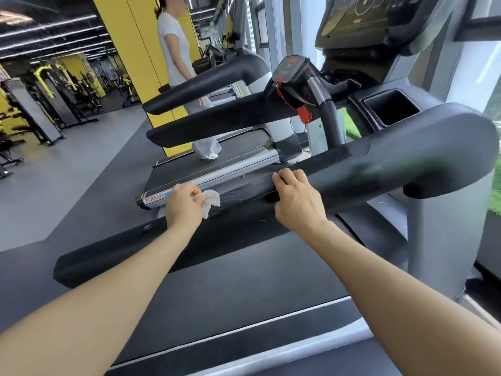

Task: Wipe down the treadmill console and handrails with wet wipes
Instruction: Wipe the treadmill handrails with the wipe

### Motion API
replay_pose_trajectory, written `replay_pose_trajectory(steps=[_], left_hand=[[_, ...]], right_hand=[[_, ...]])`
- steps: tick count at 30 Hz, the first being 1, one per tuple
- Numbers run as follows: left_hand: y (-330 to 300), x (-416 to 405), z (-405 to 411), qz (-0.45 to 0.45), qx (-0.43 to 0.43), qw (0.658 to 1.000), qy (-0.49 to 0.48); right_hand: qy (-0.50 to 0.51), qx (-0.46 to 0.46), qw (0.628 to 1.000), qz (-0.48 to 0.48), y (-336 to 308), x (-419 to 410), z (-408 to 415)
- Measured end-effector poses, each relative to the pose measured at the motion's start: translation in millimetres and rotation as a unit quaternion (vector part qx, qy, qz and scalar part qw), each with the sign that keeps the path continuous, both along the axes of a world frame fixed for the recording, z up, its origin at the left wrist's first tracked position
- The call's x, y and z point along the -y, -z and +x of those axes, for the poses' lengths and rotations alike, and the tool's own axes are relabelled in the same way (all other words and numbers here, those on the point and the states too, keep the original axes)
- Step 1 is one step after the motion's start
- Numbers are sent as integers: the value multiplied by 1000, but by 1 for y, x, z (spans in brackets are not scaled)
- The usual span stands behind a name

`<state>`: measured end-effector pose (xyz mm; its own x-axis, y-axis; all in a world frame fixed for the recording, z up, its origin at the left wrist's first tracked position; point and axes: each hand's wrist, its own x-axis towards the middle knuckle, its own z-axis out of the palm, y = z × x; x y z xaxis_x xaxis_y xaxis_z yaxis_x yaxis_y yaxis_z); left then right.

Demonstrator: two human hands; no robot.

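A long black padded handrail (pixel 379 172) of the treadmill runs from lower left to the right across the view. My left hand (pixel 184 204) grips a crumpled white wet wipe (pixel 211 200) and holds it against the top of the rail near its middle. My right hand (pixel 296 196) is curled over the same rail a little further right, fingers wrapped over its top edge. The console screen (pixel 366 20) stands at the top right, dark, above a small control panel (pixel 290 69) with a red safety cord (pixel 303 112).
A cup holder pocket (pixel 390 107) sits beside the console. The treadmill belt (pixel 244 294) lies below my arms. On the neighbouring treadmill (pixel 217 164) a person in white (pixel 176 50) stands. Gym machines (pixel 54 90) fill the far left; yellow pillar (pixel 130 36) behind.
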<state>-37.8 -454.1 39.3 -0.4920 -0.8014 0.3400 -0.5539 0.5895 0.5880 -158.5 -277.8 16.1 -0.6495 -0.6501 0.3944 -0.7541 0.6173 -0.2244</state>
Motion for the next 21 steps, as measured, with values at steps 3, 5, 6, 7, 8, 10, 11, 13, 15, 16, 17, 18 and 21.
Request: replay_pose_trajectory(steps=[3, 5, 6, 7, 8, 10, 11, 13, 15, 16, 17, 18, 21], left_hand=[[6, -43, -39, -9, -25, 998, 53], [6, -64, -62, -13, -32, 995, 91], [4, -67, -68, -8, -33, 994, 103], [3, -65, -70, 1, -30, 992, 119], [2, -63, -66, 7, -32, 990, 136], [2, -49, -48, 11, -42, 989, 142], [4, -38, -35, 11, -47, 991, 124], [4, -13, -10, 12, -44, 997, 68], [4, 6, 7, 21, -32, 999, 17], [4, 9, 10, 24, -32, 999, -3], [5, 6, 8, 22, -35, 999, -16], [5, -3, 1, 17, -37, 999, -17], [10, -43, -32, 2, -45, 997, 58]], right_hand=[[0, -2, 1000, 2, 0, 2, -1], [-8, 1, 1000, 0, 0, 0, -2], [-13, 1, 1000, 0, 0, -1, -2], [-14, 0, 1000, 0, -1, -2, -3], [-14, -2, 1000, 2, -1, -3, -3], [-9, -6, 1000, 6, 0, -5, -2], [-7, -7, 1000, 7, 0, -5, -2], [-7, -5, 1000, 5, -1, -4, -1], [-2, -1, 1000, 2, -1, -3, 0], [3, 1, 1000, 2, -1, -2, 1], [7, 1, 1000, 2, 0, 0, 2], [9, -1, 1000, 2, -1, 1, 2], [12, -6, 1000, 4, -1, 2, 1]])
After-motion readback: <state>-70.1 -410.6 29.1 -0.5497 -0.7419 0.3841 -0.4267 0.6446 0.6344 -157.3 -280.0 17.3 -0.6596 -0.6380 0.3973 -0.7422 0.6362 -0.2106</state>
